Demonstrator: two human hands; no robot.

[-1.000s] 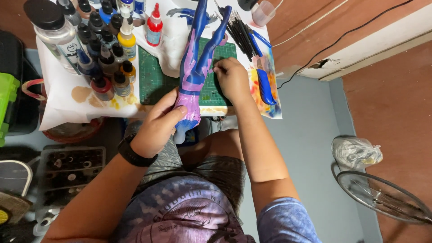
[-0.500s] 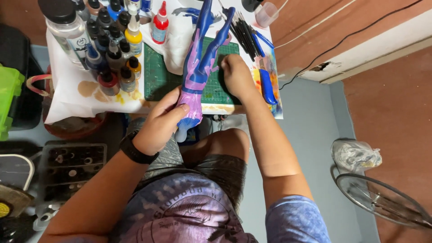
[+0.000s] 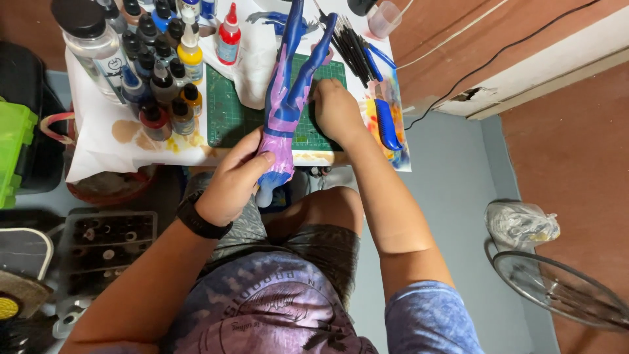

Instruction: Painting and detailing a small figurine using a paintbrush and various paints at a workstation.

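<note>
In the head view, the left hand (image 3: pixel 230 183) is closed around the lower end of a blue-and-purple figure (image 3: pixel 285 108), which lies lengthwise over the green cutting mat (image 3: pixel 226 108). The right hand (image 3: pixel 337 111) rests curled on the mat beside the figure's upper limb, touching it; whether it grips anything cannot be told.

Blue-and-purple painted figure (image 3: pixel 285 111), green gridded cutting mat (image 3: pixel 229 108), red bottle (image 3: pixel 228 36), yellow bottle (image 3: pixel 190 52), black wristband (image 3: pixel 200 221).

Purple-blue tie-dye shirt, grey shorts — black wristband (image 3: pixel 202 220) on left wrist.
</note>
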